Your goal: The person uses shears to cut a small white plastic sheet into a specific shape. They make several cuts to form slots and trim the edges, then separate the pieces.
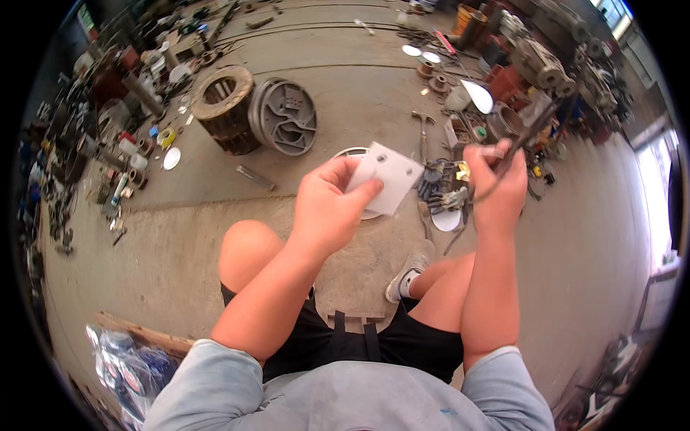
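left hand (334, 197): clamped on the white square plate (388, 179), thumb flat on the face toward the wearer, the other fingers tucked behind.
right hand (496, 183): closed around a dark slender tool (533, 129), too blurred to name more closely; well apart from the left hand.
plate's place: lifted in front of the knees, tilted, one corner upward, partly hiding a round white-rimmed piece (352, 152) behind it.
plate's holes: at least two, near the edge away from the thumb.
plate's weight: probably light, since one pinch carries it.
plate's stiffness: it looks flat and rigid, perhaps plastic or coated metal; i cannot tell which.
plate's surface: smooth-looking, so possibly slippery under a dusty thumb; corners and hole edges seem likeliest to chip or scratch.
best hold: thumb and fingers across the near edge, as now, leaving the holes uncovered.
floor beyond: a hollow wooden drum (237, 111) beside a grey metal wheel (291, 118), with a short metal bar (255, 177) nearer.
floor at right: a hammer (424, 136), work gloves (449, 200) and a white disc (447, 220).
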The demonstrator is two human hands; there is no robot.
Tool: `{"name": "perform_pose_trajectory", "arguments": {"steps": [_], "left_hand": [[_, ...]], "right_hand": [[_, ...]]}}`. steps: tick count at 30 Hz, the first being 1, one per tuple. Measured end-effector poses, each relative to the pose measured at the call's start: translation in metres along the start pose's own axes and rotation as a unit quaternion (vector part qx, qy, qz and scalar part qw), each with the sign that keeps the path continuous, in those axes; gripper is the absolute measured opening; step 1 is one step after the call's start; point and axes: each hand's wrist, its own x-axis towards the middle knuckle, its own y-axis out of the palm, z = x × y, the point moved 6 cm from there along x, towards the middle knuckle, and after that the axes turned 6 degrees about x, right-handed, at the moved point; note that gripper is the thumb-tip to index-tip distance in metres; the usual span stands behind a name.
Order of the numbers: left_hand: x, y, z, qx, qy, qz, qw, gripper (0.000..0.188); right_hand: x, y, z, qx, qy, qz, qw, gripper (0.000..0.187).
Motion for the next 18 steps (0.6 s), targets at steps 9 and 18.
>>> {"name": "perform_pose_trajectory", "arguments": {"steps": [9,18], "left_hand": [[0.009,-0.065,-0.031,-0.242,0.070,-0.103,0.962,0.018],[0.004,-0.053,-0.029,-0.307,0.056,-0.111,0.943,0.023]], "right_hand": [[-0.143,0.082,-0.047,0.101,0.290,0.377,0.874,0.020],[-0.155,0.113,-0.058,0.008,0.303,0.383,0.873,0.037]]}}
